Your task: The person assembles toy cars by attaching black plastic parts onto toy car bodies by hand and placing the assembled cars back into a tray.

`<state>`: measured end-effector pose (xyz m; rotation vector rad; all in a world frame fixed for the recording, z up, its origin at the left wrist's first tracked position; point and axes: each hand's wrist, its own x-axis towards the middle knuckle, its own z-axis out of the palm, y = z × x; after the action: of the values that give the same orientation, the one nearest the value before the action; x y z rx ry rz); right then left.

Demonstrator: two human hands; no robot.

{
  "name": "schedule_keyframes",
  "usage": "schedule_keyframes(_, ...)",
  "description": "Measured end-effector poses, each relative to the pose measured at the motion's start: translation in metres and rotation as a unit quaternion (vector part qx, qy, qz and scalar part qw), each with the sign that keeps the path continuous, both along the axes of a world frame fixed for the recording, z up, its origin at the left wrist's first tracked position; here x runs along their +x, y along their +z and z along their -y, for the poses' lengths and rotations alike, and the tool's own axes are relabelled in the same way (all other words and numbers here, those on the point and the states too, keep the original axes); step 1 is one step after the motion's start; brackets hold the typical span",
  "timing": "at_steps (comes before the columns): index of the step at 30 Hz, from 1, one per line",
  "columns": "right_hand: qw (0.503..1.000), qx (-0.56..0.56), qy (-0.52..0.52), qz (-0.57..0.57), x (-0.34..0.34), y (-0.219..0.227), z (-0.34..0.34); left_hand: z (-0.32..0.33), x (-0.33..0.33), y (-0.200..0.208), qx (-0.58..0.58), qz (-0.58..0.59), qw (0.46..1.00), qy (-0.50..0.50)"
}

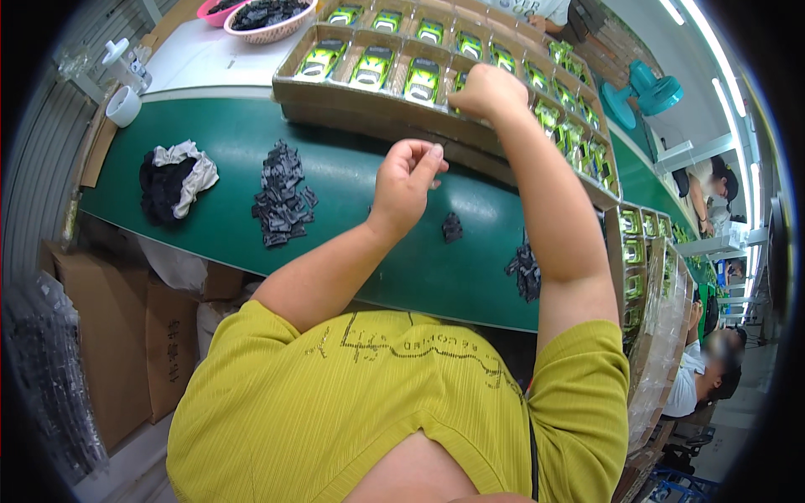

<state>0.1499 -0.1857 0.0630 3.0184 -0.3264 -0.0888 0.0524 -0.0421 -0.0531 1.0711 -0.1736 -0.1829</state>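
At one o'clock, the right hand [495, 90] is reaching into the cardboard tray [360, 102], its grip hidden. At twelve, the left hand [407, 186] is pressing thumb and finger together, maybe on something tiny. Green toy cars [371, 67] are already sitting inside; black plastic bits [283, 201] are lying seemingly unused at ten.

Head-worn fisheye view, facing down, close above the green workbench [344, 180]
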Motion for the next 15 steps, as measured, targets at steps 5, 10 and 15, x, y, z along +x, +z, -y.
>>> schedule_keyframes(5,0.998,0.051,0.007,-0.029,0.009,0.007,0.006,-0.002,0.012,-0.001,0.01,-0.001,1.0,0.01)
schedule_keyframes(10,0.949,0.275,-0.002,0.156,0.006,-0.01,0.037,0.0,0.013,0.002,0.024,-0.01,1.0,-0.007)
schedule_keyframes(15,0.859,0.459,-0.097,0.205,0.011,-0.024,0.048,-0.003,0.01,-0.001,0.036,-0.003,0.999,-0.003)
